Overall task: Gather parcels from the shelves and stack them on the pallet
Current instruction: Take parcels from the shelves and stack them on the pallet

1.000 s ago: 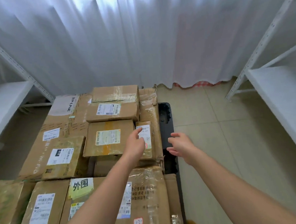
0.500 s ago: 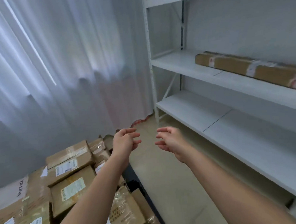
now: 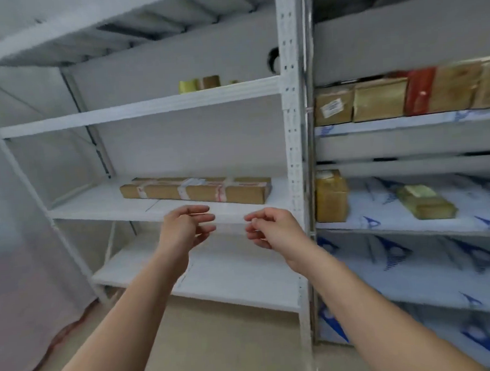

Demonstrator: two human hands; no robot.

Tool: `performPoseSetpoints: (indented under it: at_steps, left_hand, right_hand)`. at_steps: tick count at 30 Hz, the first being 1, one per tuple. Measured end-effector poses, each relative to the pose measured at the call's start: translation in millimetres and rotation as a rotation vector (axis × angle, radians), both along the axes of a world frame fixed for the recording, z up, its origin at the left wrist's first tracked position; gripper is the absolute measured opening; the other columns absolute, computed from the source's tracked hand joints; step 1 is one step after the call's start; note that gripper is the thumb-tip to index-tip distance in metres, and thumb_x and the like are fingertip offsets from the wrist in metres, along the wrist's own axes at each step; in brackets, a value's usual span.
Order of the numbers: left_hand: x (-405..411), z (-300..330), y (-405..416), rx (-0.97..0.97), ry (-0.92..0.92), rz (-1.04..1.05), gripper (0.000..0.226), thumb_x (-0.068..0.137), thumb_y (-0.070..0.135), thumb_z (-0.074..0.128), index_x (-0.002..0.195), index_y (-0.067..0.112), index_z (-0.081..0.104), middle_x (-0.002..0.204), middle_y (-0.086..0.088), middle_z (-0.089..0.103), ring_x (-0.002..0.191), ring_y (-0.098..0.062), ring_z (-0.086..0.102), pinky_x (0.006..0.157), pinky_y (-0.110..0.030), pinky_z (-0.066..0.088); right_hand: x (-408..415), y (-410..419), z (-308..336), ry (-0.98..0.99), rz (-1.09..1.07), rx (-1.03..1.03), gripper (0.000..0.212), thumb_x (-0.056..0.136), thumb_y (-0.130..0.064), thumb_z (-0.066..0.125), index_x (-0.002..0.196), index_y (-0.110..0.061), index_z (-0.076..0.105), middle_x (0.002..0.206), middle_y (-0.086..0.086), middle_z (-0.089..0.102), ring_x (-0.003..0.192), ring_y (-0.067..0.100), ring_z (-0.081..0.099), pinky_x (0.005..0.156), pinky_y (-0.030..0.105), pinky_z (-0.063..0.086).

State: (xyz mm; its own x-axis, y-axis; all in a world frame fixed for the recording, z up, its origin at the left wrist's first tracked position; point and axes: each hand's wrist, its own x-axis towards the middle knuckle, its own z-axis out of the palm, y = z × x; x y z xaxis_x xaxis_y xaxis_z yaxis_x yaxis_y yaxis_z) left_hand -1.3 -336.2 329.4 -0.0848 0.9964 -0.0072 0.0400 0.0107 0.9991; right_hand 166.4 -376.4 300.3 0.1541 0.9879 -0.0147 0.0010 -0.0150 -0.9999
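The left hand (image 3: 183, 231) and right hand (image 3: 271, 229) float in front of the white shelf (image 3: 137, 106), fingers loosely bent, holding nothing. A long brown parcel (image 3: 195, 189) lies on the middle board behind them. More parcels (image 3: 381, 100) at right look blurry, cut off at the edge.

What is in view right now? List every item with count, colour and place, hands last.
Long flat parcel: 1, brown with white tape, middle shelf of left rack.
Tape rolls: at least 2, yellowish and brown, upper left shelf.
Boxes: about 5, brown and one red, blurred, upper right shelf.
Upright box: 1, brown, right rack beside post.
Flat packet: 1, yellowish, same shelf.
Left hand: empty, before the shelf.
Right hand: empty, alongside.
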Motion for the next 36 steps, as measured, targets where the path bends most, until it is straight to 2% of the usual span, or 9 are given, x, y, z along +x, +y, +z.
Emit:
performPoseSetpoints:
  at_steps: [5, 13, 17, 24, 27, 29, 31, 33, 36]
  left_hand:
    - [193.2, 2.6, -8.4, -0.028, -0.044, -0.283, 0.039, 0.09, -0.013, 0.029, 0.097, 0.004, 0.064, 0.085, -0.01, 0.072, 0.068, -0.022, 0.066, 0.069, -0.03, 0.053]
    - [381.1, -5.2, -25.4, -0.068, 0.007, -0.486, 0.037, 0.094, -0.011, 0.032, 0.097, 0.006, 0.065, 0.084, -0.007, 0.073, 0.062, -0.017, 0.067, 0.066, -0.028, 0.054]
    - [437.9, -14.2, -11.9, -0.043, 0.06, -0.549, 0.035, 0.095, -0.01, 0.035, 0.096, 0.007, 0.066, 0.09, -0.01, 0.073, 0.074, -0.022, 0.069, 0.07, -0.03, 0.053]
    - [491.6, -54.1, 85.0, -0.064, 0.158, -0.386, 0.032, 0.097, -0.006, 0.036, 0.089, 0.008, 0.064, 0.096, -0.014, 0.069, 0.071, -0.021, 0.062, 0.067, -0.029, 0.052]
    - [500.7, -79.1, 142.5, -0.085, 0.183, -0.273, 0.022, 0.098, 0.0, 0.045, 0.1, 0.006, 0.066, 0.1, -0.018, 0.066, 0.066, -0.019, 0.054, 0.058, -0.028, 0.047]
    - [504.3, -92.1, 176.3, -0.098, 0.194, -0.194, 0.021, 0.098, 0.008, 0.048, 0.111, 0.003, 0.064, 0.094, -0.016, 0.063, 0.068, -0.019, 0.051, 0.062, -0.032, 0.049]
    - [504.0, -105.0, 203.7, -0.104, 0.256, -0.106, 0.018, 0.097, 0.014, 0.049, 0.109, 0.008, 0.061, 0.091, -0.01, 0.061, 0.075, -0.021, 0.054, 0.065, -0.032, 0.048]
    - [501.8, -113.9, 224.8, -0.119, 0.351, -0.044, 0.016, 0.095, 0.016, 0.048, 0.106, 0.015, 0.059, 0.102, -0.011, 0.063, 0.089, -0.029, 0.061, 0.079, -0.039, 0.054]
    - [497.1, -123.1, 250.4, -0.184, 0.482, -0.006, 0.026, 0.09, 0.021, 0.046, 0.109, 0.009, 0.059, 0.11, -0.016, 0.06, 0.099, -0.037, 0.061, 0.089, -0.046, 0.055]
  right_hand:
    - [190.4, -48.2, 1.7, -0.036, -0.316, -0.002, 0.026, 0.099, -0.006, 0.048, 0.088, -0.017, 0.068, 0.076, 0.002, 0.064, 0.071, 0.012, 0.059, 0.067, 0.023, 0.05]
    - [360.7, -108.6, -2.2, -0.01, -0.574, -0.024, 0.024, 0.098, -0.004, 0.046, 0.094, -0.011, 0.068, 0.081, 0.004, 0.062, 0.076, 0.014, 0.059, 0.065, 0.021, 0.049]
    - [411.1, -112.8, -11.2, 0.046, -0.652, -0.05, 0.023, 0.097, -0.002, 0.047, 0.097, -0.01, 0.069, 0.086, 0.006, 0.064, 0.079, 0.013, 0.059, 0.069, 0.021, 0.051]
    - [456.0, -38.8, -24.5, 0.082, -0.606, -0.086, 0.021, 0.097, -0.004, 0.05, 0.093, -0.013, 0.069, 0.085, 0.004, 0.066, 0.073, 0.011, 0.059, 0.07, 0.021, 0.052]
    - [474.8, 12.2, -34.6, 0.026, -0.576, -0.107, 0.02, 0.095, -0.009, 0.054, 0.09, -0.016, 0.072, 0.089, 0.004, 0.072, 0.077, 0.011, 0.064, 0.075, 0.024, 0.056]
    - [486.9, 48.4, -38.7, -0.017, -0.526, -0.122, 0.021, 0.095, -0.01, 0.054, 0.089, -0.018, 0.072, 0.088, 0.003, 0.072, 0.077, 0.011, 0.065, 0.075, 0.024, 0.056]
    - [495.6, 81.0, -39.6, -0.036, -0.443, -0.152, 0.022, 0.098, -0.007, 0.049, 0.092, -0.015, 0.069, 0.086, 0.002, 0.069, 0.076, 0.012, 0.062, 0.074, 0.024, 0.052]
    - [502.6, 109.0, -42.0, -0.045, -0.383, -0.184, 0.022, 0.098, -0.007, 0.047, 0.094, -0.015, 0.068, 0.086, 0.002, 0.067, 0.076, 0.013, 0.06, 0.076, 0.025, 0.052]
    - [510.7, 144.0, -50.7, -0.045, -0.311, -0.219, 0.021, 0.099, -0.009, 0.048, 0.095, -0.016, 0.068, 0.092, 0.004, 0.068, 0.079, 0.014, 0.062, 0.077, 0.025, 0.053]
